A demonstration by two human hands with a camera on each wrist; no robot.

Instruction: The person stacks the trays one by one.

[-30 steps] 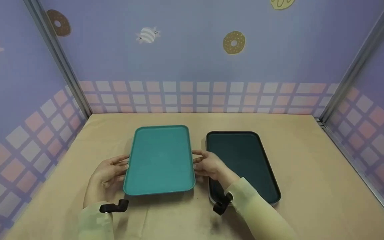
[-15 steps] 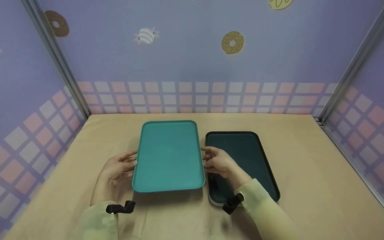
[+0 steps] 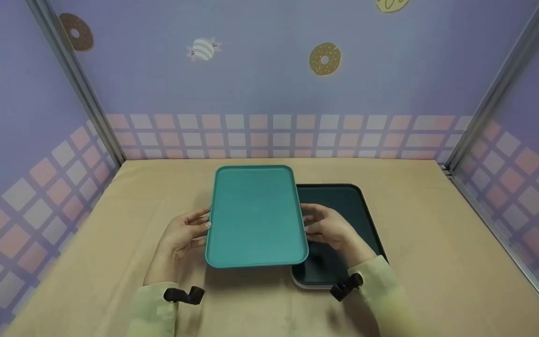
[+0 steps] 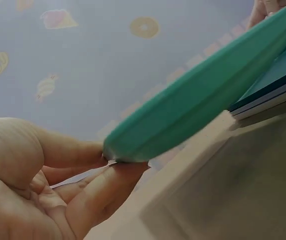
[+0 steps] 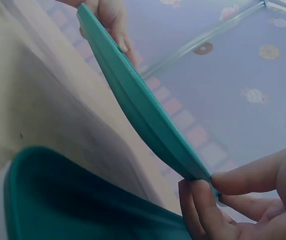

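A teal rectangular tray (image 3: 256, 217) is held above the table between my two hands. My left hand (image 3: 185, 232) pinches its left edge, thumb on top and fingers beneath, as the left wrist view shows. On the opposite edge, my right hand (image 3: 332, 229) pinches the rim in the same way. Below and to the right lies a dark green tray (image 3: 344, 199) on top of a stack; pale rims show under it in the right wrist view. The teal tray overlaps the left part of this stack in the head view and hides it there.
A beige cloth covers the table (image 3: 438, 248). Purple patterned walls (image 3: 269, 79) with a checked lower band enclose the back and both sides, joined by metal corner posts (image 3: 75, 84). Black camera mounts (image 3: 184, 295) sit on both wrists.
Both hands have carried the teal tray to the right and slightly away from me. It now overlaps the left side of the dark green tray, which has stayed in place.
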